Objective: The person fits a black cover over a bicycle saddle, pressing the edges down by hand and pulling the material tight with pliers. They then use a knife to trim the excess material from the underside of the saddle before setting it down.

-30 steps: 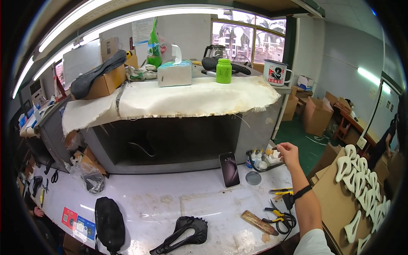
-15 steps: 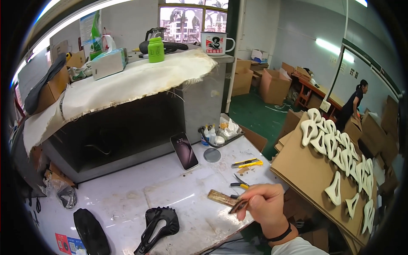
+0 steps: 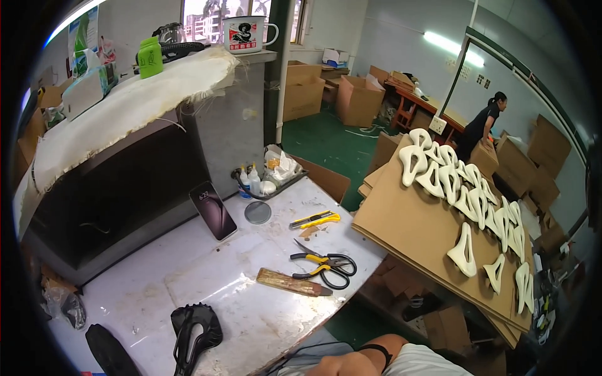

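My right hand (image 3: 347, 365) is at the lower edge, beyond the table's front side; its fingers are cut off by the frame, so whether it holds anything is hidden. My left hand is out of view. Nearest on the table lies a worn flat wooden-handled tool (image 3: 291, 283) with a dark tip. Beside it are scissors (image 3: 323, 266) with black loops and yellow parts. A yellow utility knife (image 3: 315, 219) lies farther back. A black bicycle saddle (image 3: 212, 326) with a central slot rests at the front left, near a dark elongated padded piece (image 3: 111, 351).
A phone (image 3: 213, 211) leans at the back, beside a round grey lid (image 3: 258, 212) and small bottles (image 3: 249, 182). Several cream saddle shapes (image 3: 463, 250) lie on stacked cardboard (image 3: 407, 216) at right. A grey box-like shelf (image 3: 232, 135) stands behind. A person (image 3: 483, 128) bends over boxes.
My right hand has drawn back from the wooden-handled tool to the lower edge. It was pinching something brown near the tool's end. The view has swung right.
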A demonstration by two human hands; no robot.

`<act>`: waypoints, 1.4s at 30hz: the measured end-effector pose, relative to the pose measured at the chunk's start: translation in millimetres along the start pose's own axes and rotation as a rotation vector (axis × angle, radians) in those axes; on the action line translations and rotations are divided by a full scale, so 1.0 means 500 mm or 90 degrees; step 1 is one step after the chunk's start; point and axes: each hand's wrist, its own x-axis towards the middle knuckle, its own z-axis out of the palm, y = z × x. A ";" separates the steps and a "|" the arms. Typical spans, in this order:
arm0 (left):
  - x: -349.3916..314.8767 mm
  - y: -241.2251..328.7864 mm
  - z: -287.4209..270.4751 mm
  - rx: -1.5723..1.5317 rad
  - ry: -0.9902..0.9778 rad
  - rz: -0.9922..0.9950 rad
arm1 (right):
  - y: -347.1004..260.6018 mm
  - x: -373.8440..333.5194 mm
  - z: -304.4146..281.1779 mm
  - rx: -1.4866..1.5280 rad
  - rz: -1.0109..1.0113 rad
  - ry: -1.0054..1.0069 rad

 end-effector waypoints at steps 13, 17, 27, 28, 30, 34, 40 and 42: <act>0.102 0.032 -0.050 -0.061 -0.162 -0.015 | 0.134 -0.320 -0.151 -0.902 0.398 0.461; 0.220 0.071 -0.019 -0.047 -0.438 -0.141 | 0.145 -0.330 -0.156 -1.016 0.284 0.393; 0.205 0.058 0.064 -0.059 -0.444 -0.139 | 0.123 -0.305 -0.195 -1.215 0.404 0.408; 0.209 0.071 0.070 -0.079 -0.462 -0.110 | 0.125 -0.316 -0.203 -1.230 0.454 0.393; 0.213 0.103 0.060 -0.130 -0.520 -0.080 | 0.117 -0.288 -0.207 -1.256 0.479 0.364; 0.193 0.173 0.073 -0.156 -0.566 -0.073 | 0.130 -0.279 -0.257 -1.271 0.455 0.345; 0.234 0.184 0.086 -0.251 -0.496 0.095 | 0.139 -0.321 -0.258 -0.705 0.368 0.629; 0.253 0.193 0.106 -0.253 -0.541 0.273 | 0.147 -0.333 -0.221 -0.524 0.114 0.673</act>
